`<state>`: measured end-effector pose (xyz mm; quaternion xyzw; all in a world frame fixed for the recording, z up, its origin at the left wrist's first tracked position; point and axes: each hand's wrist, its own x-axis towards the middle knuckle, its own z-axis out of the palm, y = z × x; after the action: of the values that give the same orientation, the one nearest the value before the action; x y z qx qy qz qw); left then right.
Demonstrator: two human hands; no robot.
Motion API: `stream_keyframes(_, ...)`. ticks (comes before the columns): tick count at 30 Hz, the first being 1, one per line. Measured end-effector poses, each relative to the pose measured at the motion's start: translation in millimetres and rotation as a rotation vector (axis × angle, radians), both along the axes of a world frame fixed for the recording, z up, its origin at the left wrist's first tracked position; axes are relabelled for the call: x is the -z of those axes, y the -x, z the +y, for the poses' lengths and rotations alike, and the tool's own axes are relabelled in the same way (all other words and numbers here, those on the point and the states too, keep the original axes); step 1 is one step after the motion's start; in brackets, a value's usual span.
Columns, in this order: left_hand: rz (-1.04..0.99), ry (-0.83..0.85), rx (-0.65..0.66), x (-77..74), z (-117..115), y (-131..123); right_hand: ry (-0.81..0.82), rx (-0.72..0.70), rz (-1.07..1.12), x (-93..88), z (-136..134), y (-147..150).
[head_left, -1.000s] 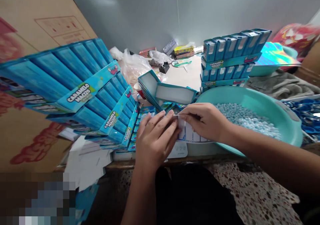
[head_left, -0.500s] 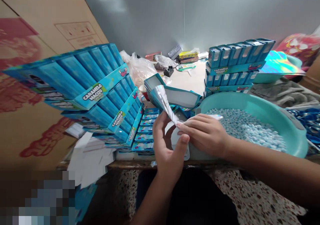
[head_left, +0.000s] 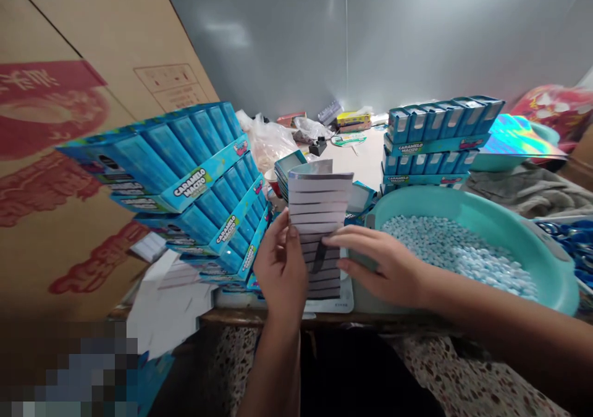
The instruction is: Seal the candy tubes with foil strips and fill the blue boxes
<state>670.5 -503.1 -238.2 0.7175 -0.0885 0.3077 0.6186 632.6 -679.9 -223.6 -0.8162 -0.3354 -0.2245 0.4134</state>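
Upright in front of me is a striped silvery-white sheet [head_left: 319, 207], its top edge curled. My left hand [head_left: 283, 269] pinches its left edge between thumb and fingers. From the right, my right hand [head_left: 375, 256] reaches over with fingers stretched out; the index fingertip is at the face of the sheet, and whether it presses on it I cannot tell. Beneath the sheet's lower end, a pale, flat, round-cornered plate [head_left: 340, 306] shows at the table edge. To the right of my right hand stands a turquoise basin [head_left: 556, 281] with many small light-blue wrapped pieces [head_left: 491, 269].
Blue display boxes [head_left: 204, 151] are stacked high on the left beside a large cardboard carton [head_left: 92, 9]. More blue boxes [head_left: 430, 133] stand behind the basin. White papers [head_left: 171, 306] hang over the table's front edge. Clear plastic bags [head_left: 262, 136] lie at the back.
The sheet was a narrow, cone-like roll held between both hands; now it is spread with its striped face showing. My right hand has loosened its grip and its fingers have extended.
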Motion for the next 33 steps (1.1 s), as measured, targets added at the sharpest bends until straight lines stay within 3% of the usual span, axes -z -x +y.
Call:
stream_keyframes(2,-0.072,-0.033,-0.03,-4.0,0,6,-0.139,0.086,-0.018,0.1,-2,-2)
stream_keyframes(4,-0.137,-0.086,0.006,-7.8,-3,15,-0.207,0.083,0.004,2.2,-2,-4)
stream_keyframes(9,-0.14,-0.339,0.348,-13.1,-9,28,-0.226,-0.078,0.083,8.2,1,-8)
stream_keyframes(10,-0.172,-0.365,0.334,-13.9,-7,29,-0.227,-0.073,0.087,8.2,1,-9)
stream_keyframes(12,-0.349,-0.462,0.187,-17.9,-3,31,-0.216,-0.041,0.102,6.4,1,-10)
stream_keyframes(15,-0.692,-0.791,-0.065,-34.6,5,38,-0.115,-0.074,0.145,0.9,0,-8)
stream_keyframes(17,-0.721,-1.029,-0.056,-50.8,9,43,-0.042,-0.132,0.161,-2.7,0,-5)
stream_keyframes(20,-0.537,-1.239,0.132,-71.4,18,44,-0.009,-0.126,0.219,-6.1,3,0)
stream_keyframes(23,-0.373,-1.292,0.341,-78.4,32,39,0.013,-0.134,0.32,-6.4,5,4)
stream_keyframes(26,-0.213,-1.256,0.463,-74.3,42,37,0.015,-0.177,0.324,-3.8,7,6)
stream_keyframes(33,-0.166,-1.142,0.43,-61.9,49,47,0.049,-0.194,0.219,0.5,10,11)
